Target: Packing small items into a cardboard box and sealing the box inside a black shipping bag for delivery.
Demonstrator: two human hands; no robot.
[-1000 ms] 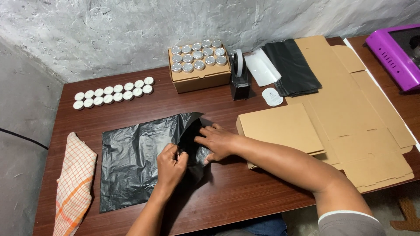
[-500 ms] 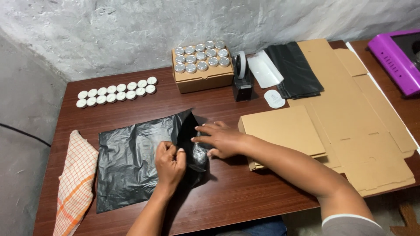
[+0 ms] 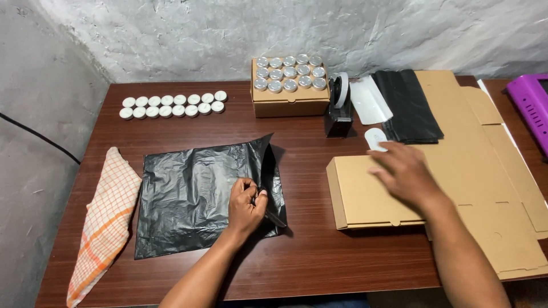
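The left hand (image 3: 246, 201) pinches the open edge of the crinkled black plastic bag (image 3: 200, 194), which lies flat at table centre. The right hand (image 3: 402, 171), fingers spread, hovers over the closed brown cardboard box (image 3: 365, 194). Risk: thin film may tear if tugged. Count: one bag, one closed box, sixteen white round lids (image 3: 171, 106).

Rough grey wall (image 3: 171, 34), brown table (image 3: 319, 256)

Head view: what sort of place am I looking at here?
Probably a small packing bench at home or in a workshop: a dark wooden table against a rough grey wall, with flat brown cardboard boxes, a black tape dispenser and a black plastic mailing bag.
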